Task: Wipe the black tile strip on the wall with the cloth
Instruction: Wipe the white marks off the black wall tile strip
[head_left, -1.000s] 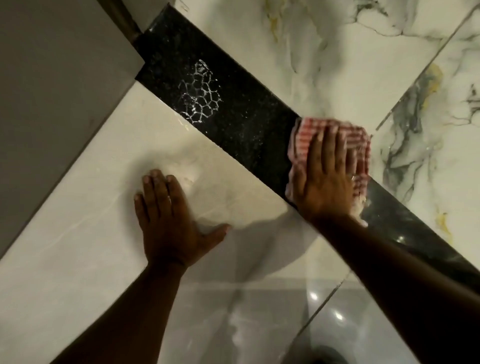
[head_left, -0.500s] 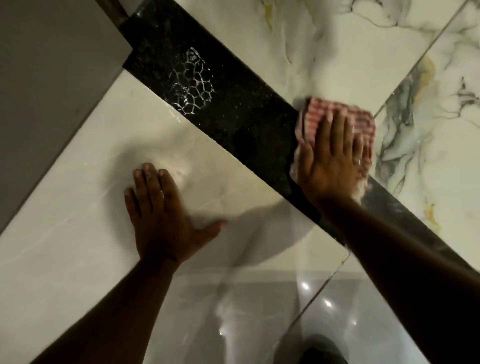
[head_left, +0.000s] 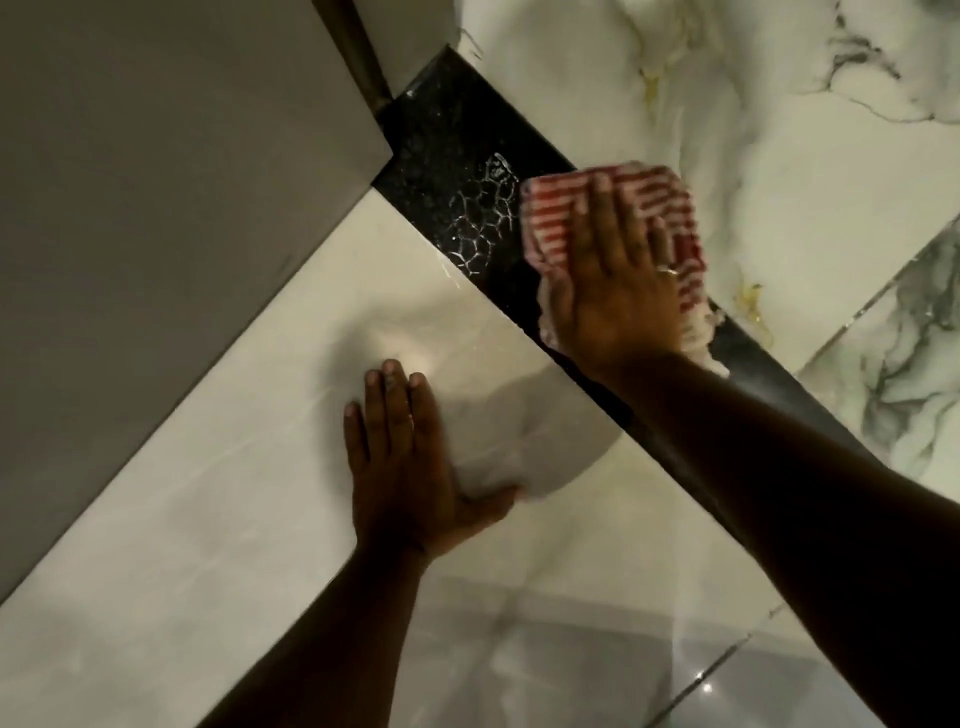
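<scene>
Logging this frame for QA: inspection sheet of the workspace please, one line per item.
Surface: black tile strip runs diagonally between a cream tile and a veined marble tile.
Job's things: red-and-white striped cloth pressed flat on the strip; white web-like soap residue beside its edge, not yet wiped.
Clutter: nothing seen.
Grippers: right hand flat on the cloth, ring visible; left hand flat on the cream tile, empty.
Cables: nothing seen.
Surroundings: grey panel upper left; glossy floor tile below.

black tile strip partly hidden under cloth and right forearm; both forearms cut by frame edge
</scene>
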